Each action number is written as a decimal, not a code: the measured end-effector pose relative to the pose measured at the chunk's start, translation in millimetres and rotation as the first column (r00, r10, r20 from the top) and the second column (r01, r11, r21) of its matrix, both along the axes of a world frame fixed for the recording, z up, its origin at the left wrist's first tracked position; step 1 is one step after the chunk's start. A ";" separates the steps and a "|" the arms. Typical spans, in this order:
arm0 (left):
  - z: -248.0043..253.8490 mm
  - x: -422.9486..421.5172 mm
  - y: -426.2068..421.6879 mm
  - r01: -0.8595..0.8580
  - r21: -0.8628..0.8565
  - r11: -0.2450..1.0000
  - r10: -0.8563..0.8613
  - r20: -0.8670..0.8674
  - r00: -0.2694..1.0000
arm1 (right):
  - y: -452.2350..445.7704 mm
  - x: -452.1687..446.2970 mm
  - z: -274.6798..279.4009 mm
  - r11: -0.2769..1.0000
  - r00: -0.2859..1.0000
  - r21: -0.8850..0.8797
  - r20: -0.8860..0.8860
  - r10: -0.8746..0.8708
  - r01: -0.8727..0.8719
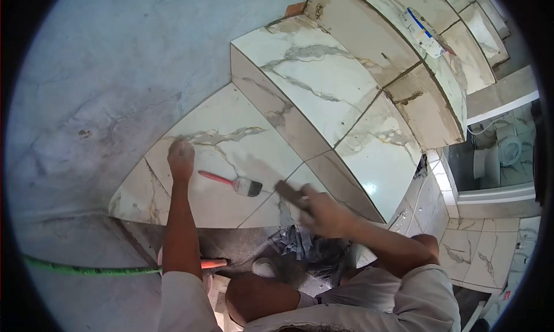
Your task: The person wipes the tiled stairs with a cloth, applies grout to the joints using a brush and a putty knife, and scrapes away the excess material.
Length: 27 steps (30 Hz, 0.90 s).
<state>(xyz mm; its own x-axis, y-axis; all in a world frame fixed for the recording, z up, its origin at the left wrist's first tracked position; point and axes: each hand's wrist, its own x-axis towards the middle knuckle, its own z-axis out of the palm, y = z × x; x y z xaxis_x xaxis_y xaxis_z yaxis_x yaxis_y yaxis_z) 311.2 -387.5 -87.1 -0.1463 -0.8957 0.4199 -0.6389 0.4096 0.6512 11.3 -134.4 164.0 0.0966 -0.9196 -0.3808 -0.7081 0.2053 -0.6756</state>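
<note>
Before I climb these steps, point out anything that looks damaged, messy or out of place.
Brown smears mar the upper riser, unlike the cleaner riser below it. The wall left of the left hand has a blotchy patch with a small dark spot. A crumpled grey heap clutters the floor beside the lowest tiled step.

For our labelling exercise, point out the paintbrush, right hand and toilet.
Paintbrush (240, 185): head view, on the ferrule.
Right hand (328, 214): head view, on its back.
Toilet (510, 152): head view, on the bowl.

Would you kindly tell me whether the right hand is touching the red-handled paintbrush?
Apart: the head view shows marbled tile between the right hand and the red-handled paintbrush.
</note>
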 end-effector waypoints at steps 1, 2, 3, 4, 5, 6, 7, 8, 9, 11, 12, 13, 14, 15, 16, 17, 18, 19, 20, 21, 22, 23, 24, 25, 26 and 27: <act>3.7 0.2 16.2 0.071 0.060 0.996 -0.071 -0.003 0.997 | 15.0 -25.6 3.5 0.985 0.976 -0.125 -0.194 0.096 -0.122; 19.4 -5.0 38.1 0.159 0.002 0.987 -0.159 0.068 0.985 | 27.3 -50.1 6.2 0.939 0.908 -0.225 -0.389 0.158 -0.260; 36.8 -11.6 63.0 0.246 -0.047 0.968 -0.237 0.149 0.960 | 31.1 -67.4 17.2 0.979 0.972 -0.199 -0.235 -0.007 -0.041; 43.9 -15.5 83.1 0.225 -0.052 0.973 -0.214 0.157 0.964 | 29.3 -83.7 27.6 0.977 0.980 -0.134 -0.085 -0.180 0.168; 49.8 -18.9 101.1 0.265 0.019 0.964 -0.262 0.231 0.937 | 27.2 -102.5 17.3 0.932 0.967 -0.274 -0.023 -0.254 0.238; 54.6 -20.1 110.5 0.297 0.093 0.950 -0.311 0.295 0.903 | 20.1 -114.3 11.7 0.909 0.960 -0.318 0.009 -0.280 0.269; 54.4 -17.7 111.8 0.274 0.082 0.958 -0.286 0.299 0.910 | 10.7 -123.7 6.8 0.884 0.952 -0.360 0.040 -0.304 0.298; 50.7 -14.3 110.2 0.293 0.102 0.951 -0.310 0.336 0.889 | -1.1 -131.0 -3.8 0.887 0.959 -0.369 0.043 -0.282 0.277; 54.8 -14.2 107.9 0.311 0.122 0.943 -0.334 0.372 0.866 | -15.4 -135.3 -14.7 0.847 0.903 -0.323 0.235 -0.360 0.422; 69.9 -15.9 105.1 0.275 0.307 0.911 -0.368 0.307 0.878 | -33.4 -136.2 -22.2 0.808 0.809 -0.248 0.426 -0.405 0.535; 82.4 -17.5 102.6 0.260 0.489 0.833 -0.408 0.224 0.885 | -41.2 -132.1 -22.8 0.758 0.756 -0.263 0.500 -0.422 0.597; 94.2 -19.3 97.3 0.234 0.485 0.843 -0.384 0.237 0.892 | -49.7 -128.6 -23.4 0.706 0.697 -0.268 0.573 -0.431 0.656; 105.5 -20.8 92.0 0.224 0.451 0.864 -0.335 0.184 0.924 | -49.6 -127.1 -23.8 0.698 0.722 -0.299 0.527 -0.448 0.651; 116.7 -23.2 85.7 0.213 0.421 0.882 -0.291 0.129 0.948 | -49.5 -127.0 -27.5 0.712 0.724 -0.289 0.536 -0.433 0.640; 130.2 -30.3 75.3 0.213 0.385 0.898 -0.267 0.091 0.959 | -48.4 -129.2 -31.0 0.704 0.711 -0.291 0.562 -0.422 0.648; 139.6 -40.8 60.0 0.216 0.348 0.912 -0.247 0.048 0.968 | -47.1 -132.7 -34.4 0.694 0.699 -0.294 0.583 -0.415 0.657; 136.8 -50.7 37.7 0.201 0.295 0.934 -0.248 0.133 0.960 | -47.3 -136.6 -39.2 0.700 0.697 -0.290 0.594 -0.403 0.652; 129.5 -61.2 12.9 0.189 0.237 0.953 -0.241 0.216 0.946 | -46.8 -137.9 -40.6 0.709 0.702 -0.289 0.593 -0.395 0.643; 123.8 -75.3 -6.2 0.156 0.192 0.969 -0.208 0.290 0.934 | -46.0 -138.0 -40.3 0.701 0.723 -0.313 0.554 -0.413 0.641; 113.6 -85.4 -25.9 0.117 0.148 0.982 -0.164 0.362 0.918 | -44.9 -136.5 -40.0 0.700 0.745 -0.334 0.514 -0.426 0.631; 70.8 -82.4 -61.7 0.341 -0.113 0.933 -0.196 0.634 0.748 | -44.4 -133.4 -38.0 0.686 0.717 -0.313 0.539 -0.442 0.657; 74.7 -104.2 -67.5 0.132 0.048 0.990 -0.140 0.378 0.915 | -45.2 -129.4 -36.0 0.683 0.694 -0.286 0.565 -0.447 0.673; 70.9 -112.5 -79.6 0.182 -0.103 0.978 -0.120 0.440 0.890 | -45.8 -130.3 -36.5 0.691 0.745 -0.345 0.509 -0.431 0.636; 56.5 -123.2 -90.1 0.078 -0.238 0.968 0.011 0.352 0.936 | -45.7 -135.4 -41.4 0.697 0.791 -0.401 0.449 -0.417 0.595; 64.7 -136.1 -88.5 -0.078 -0.168 0.983 0.104 0.153 0.983 | -44.3 -143.8 -51.8 0.699 0.781 -0.393 0.484 -0.395 0.597; 64.0 -143.5 -98.5 -0.153 -0.125 0.980 0.167 0.113 0.979 | -43.3 -148.1 -60.8 0.692 0.764 -0.385 0.516 -0.386 0.610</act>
